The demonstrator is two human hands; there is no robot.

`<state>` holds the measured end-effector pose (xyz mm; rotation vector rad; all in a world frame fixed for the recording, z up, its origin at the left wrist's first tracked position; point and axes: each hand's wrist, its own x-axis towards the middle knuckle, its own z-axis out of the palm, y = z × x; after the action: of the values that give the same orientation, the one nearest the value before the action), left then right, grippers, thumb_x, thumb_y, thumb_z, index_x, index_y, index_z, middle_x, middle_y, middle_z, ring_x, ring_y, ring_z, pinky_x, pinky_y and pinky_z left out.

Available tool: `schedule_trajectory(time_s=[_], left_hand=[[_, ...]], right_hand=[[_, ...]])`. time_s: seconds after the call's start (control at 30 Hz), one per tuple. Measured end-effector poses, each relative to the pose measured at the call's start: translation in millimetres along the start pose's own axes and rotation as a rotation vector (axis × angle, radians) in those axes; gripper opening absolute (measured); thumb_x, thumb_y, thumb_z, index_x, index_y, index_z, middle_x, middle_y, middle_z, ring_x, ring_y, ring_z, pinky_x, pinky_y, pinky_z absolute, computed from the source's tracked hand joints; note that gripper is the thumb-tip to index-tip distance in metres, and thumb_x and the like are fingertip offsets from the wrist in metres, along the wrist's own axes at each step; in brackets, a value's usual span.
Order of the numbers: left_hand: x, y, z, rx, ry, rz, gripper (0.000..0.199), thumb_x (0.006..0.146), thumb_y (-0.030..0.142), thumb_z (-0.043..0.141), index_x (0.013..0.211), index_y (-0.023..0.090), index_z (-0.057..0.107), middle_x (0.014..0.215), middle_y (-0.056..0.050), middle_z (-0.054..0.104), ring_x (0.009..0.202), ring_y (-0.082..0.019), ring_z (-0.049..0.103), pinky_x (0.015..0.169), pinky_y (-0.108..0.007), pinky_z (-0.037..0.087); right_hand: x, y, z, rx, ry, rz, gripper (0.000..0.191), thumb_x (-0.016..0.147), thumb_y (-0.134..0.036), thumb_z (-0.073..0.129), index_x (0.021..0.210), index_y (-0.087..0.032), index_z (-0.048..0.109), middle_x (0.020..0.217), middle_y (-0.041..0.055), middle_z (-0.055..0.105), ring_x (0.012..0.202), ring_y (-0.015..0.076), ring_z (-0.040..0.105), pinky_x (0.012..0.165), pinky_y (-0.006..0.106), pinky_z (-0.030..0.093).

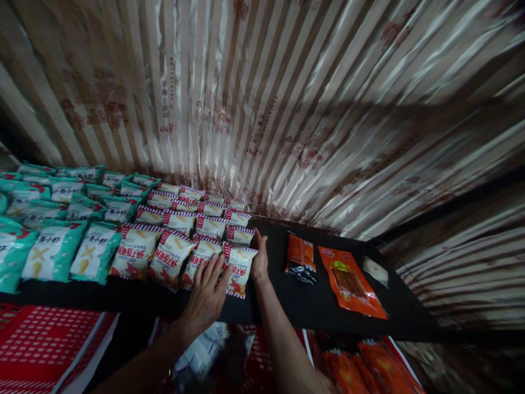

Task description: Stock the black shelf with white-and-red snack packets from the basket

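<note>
The end white snack packet [241,271] stands by the black shelf's [301,303] front edge, between both hands: the left hand [208,293], fingers extended, lies across its front left; the right hand [259,258], unclenched, flanks its right side.

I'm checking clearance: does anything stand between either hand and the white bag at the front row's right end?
Nothing visible does. The left hand overlaps the left edge of the bag; the right hand is at its right edge.
</note>
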<state>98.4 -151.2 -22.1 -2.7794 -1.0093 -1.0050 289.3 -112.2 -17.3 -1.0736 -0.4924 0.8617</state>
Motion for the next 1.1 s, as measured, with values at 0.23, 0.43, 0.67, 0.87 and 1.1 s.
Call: schedule_trajectory(time_s=[0.23, 0.43, 0.67, 0.87, 1.1], left_hand=[[-1, 0, -0.4, -0.016, -0.009, -0.019, 0.05, 0.088, 0.03, 0.046, 0.137, 0.022, 0.038, 0.147, -0.009, 0.03, 0.137, -0.028, 0.021, 0.11, -0.049, 0.017], [-3, -1, -0.7, 0.003, -0.02, 0.009, 0.05, 0.089, 0.027, 0.043, 0.138, 0.021, 0.036, 0.146, -0.01, 0.031, 0.138, -0.027, 0.02, 0.111, -0.049, 0.016], [-3, 0, -5.7, -0.002, -0.028, 0.024, 0.051, 0.089, 0.023, 0.04, 0.139, 0.017, 0.032, 0.148, -0.012, 0.028, 0.138, -0.026, 0.017, 0.112, -0.048, 0.016], [-33, 1, -17.2, -0.02, -0.044, -0.011, 0.052, 0.087, 0.017, 0.039, 0.139, 0.014, 0.033, 0.149, -0.013, 0.025, 0.139, -0.027, 0.013, 0.111, -0.048, 0.019], [-74, 5, -26.7, -0.014, -0.095, -0.037, 0.051, 0.086, 0.017, 0.039, 0.137, 0.011, 0.036, 0.149, -0.015, 0.021, 0.139, -0.028, 0.012, 0.11, -0.049, 0.019]], right_hand=[[-42, -1, 4, -0.104, 0.003, -0.019, 0.064, 0.084, -0.062, 0.034, 0.131, -0.021, 0.048, 0.123, 0.0044, 0.06, 0.113, 0.0206, 0.056, 0.097, 0.035, 0.04], [-62, 2, -6, -0.203, 0.15, -0.089, 0.07, 0.085, -0.064, 0.025, 0.134, -0.017, 0.043, 0.134, 0.0079, 0.05, 0.126, 0.0194, 0.043, 0.106, 0.036, 0.031], [-115, 12, -10, -0.72, 0.139, -0.214, 0.068, 0.087, -0.058, 0.029, 0.141, -0.015, 0.029, 0.146, 0.0102, 0.031, 0.135, 0.0196, 0.028, 0.111, 0.037, 0.021], [-139, 15, -10, -0.923, 0.175, -0.269, 0.069, 0.088, -0.055, 0.027, 0.141, -0.01, 0.027, 0.146, 0.0132, 0.03, 0.136, 0.0211, 0.026, 0.111, 0.04, 0.021], [-155, 17, -9, -1.006, 0.167, -0.296, 0.066, 0.09, -0.052, 0.025, 0.139, -0.009, 0.031, 0.146, 0.0141, 0.03, 0.136, 0.0208, 0.026, 0.111, 0.04, 0.022]])
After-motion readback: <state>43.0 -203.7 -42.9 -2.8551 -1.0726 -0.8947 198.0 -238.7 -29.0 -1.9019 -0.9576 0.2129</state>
